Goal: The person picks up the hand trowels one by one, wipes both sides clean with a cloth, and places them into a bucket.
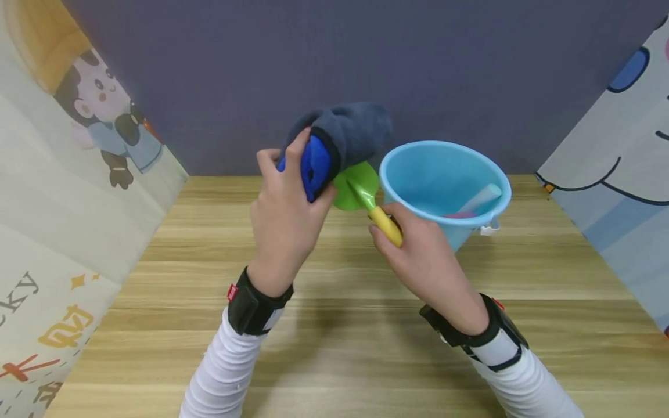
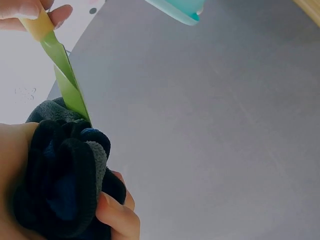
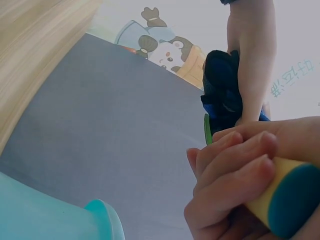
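In the head view my left hand (image 1: 284, 217) grips a bunched cloth (image 1: 360, 130), grey-blue outside with bright blue and black trim at the near end. My right hand (image 1: 425, 255) holds a toy shovel by its yellow handle (image 1: 385, 226). The shovel's green blade (image 1: 360, 188) points up and left, its edge against the cloth, which overlaps part of it. From the left wrist, the blade (image 2: 70, 85) meets the folds of the cloth (image 2: 65, 175). The right wrist view shows fingers curled round the handle, whose end cap (image 3: 295, 200) is blue-green.
A light blue bucket (image 1: 428, 171) stands on the wooden table (image 1: 334, 348), just right of the shovel. Inside it lie a pale tube-like thing (image 1: 481, 198) and something pink (image 1: 460, 215). A dark grey panel (image 1: 235, 75) rises behind, with printed cartoon panels on both sides.
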`<state>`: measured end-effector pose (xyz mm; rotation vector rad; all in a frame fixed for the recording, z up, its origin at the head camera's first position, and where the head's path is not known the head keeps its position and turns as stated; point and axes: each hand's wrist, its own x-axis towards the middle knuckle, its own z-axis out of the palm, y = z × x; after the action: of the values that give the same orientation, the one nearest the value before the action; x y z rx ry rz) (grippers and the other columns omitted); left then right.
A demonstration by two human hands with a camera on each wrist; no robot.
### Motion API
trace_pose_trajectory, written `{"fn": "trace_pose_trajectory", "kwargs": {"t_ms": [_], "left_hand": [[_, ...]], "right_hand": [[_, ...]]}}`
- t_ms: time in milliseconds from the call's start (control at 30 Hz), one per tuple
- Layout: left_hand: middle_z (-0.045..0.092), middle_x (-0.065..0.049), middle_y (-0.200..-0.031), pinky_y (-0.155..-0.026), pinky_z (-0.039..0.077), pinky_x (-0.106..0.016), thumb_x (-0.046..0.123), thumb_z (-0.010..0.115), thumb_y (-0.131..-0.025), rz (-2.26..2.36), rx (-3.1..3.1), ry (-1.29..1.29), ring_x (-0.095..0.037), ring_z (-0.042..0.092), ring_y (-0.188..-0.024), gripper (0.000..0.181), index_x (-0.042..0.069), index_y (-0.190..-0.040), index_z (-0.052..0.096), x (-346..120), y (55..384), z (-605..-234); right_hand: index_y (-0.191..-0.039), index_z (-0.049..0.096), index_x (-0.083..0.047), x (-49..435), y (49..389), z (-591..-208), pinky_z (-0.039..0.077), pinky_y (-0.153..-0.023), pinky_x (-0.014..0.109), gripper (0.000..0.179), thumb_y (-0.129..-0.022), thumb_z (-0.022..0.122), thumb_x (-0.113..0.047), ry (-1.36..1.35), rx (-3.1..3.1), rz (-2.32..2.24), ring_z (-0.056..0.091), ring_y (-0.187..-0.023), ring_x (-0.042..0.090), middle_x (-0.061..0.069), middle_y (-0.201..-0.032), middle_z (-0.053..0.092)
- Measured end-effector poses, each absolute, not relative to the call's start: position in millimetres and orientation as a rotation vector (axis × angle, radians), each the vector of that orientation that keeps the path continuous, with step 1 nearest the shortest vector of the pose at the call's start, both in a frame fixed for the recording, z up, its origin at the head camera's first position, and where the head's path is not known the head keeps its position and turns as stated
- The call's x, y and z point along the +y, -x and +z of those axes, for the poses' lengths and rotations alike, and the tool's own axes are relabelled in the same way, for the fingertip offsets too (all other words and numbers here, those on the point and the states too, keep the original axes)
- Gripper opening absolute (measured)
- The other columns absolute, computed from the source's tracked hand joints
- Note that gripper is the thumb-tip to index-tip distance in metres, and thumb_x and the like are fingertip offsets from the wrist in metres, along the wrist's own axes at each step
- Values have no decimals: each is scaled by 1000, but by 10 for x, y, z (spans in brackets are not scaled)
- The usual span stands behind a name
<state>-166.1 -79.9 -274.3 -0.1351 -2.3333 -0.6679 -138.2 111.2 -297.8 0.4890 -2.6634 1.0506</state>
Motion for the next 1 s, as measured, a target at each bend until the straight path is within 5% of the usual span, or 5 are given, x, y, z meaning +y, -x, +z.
{"fn": "trace_pose_trajectory", "kwargs": {"t_ms": [700,1000], "left_hand": [[43,-17,-131,-63,57,-55,33,68,-92,-746,-2290,-12,-38,64,-83,70,39,-153,35,-949,1575,-2607],[43,-17,-130,-62,56,-55,33,69,-92,-789,-2239,32,-40,64,-81,69,41,-152,36,-938,1497,-2588]], "right_hand": [[-119,64,-14,1154,1374,-2930,45,-61,33,30,-107,45,-33,-400,-2725,1165,52,-66,20,7,-81,57],[-122,55,-12,1169,1448,-2971,46,-60,33,25,-103,53,-27,-419,-2698,1131,54,-67,20,7,-91,62]]}}
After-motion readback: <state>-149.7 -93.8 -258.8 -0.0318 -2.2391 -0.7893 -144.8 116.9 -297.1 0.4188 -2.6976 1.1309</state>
